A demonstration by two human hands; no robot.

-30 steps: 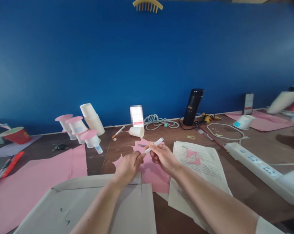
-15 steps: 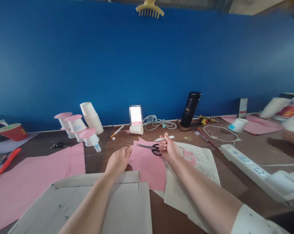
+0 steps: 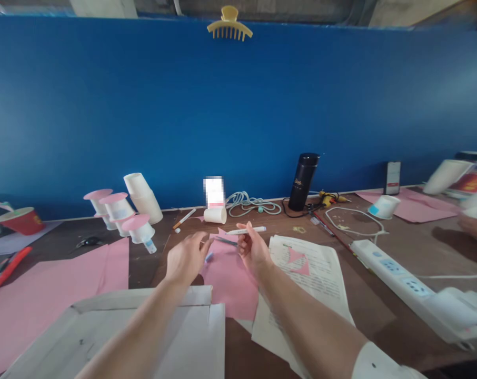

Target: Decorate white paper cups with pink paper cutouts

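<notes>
My right hand [image 3: 255,249] is closed around the scissors [image 3: 226,241]; their dark handles are hidden in the fingers and the blades point left, over pink paper. The pink paper [image 3: 232,289] lies in front of me. At its upper left edge, the fingers of my left hand [image 3: 188,258] are bent and pinched together on it. Just behind my right hand is a white marker [image 3: 238,231]. A small blue object [image 3: 209,257] shows beside my left fingers, too small to name.
A printed sheet [image 3: 321,273] with pink scraps lies right. White cardboard [image 3: 191,337] is under my left forearm. Several paper cups with pink discs [image 3: 114,199] stand left, near larger pink sheets [image 3: 65,284]. Right are a black flask [image 3: 304,181], power strip [image 3: 396,279] and another person's hand [image 3: 475,226].
The scissors' handles, visible beside my right hand before, are now covered by its fingers. The small blue object has come into sight by my left hand. The whole view has shifted slightly.
</notes>
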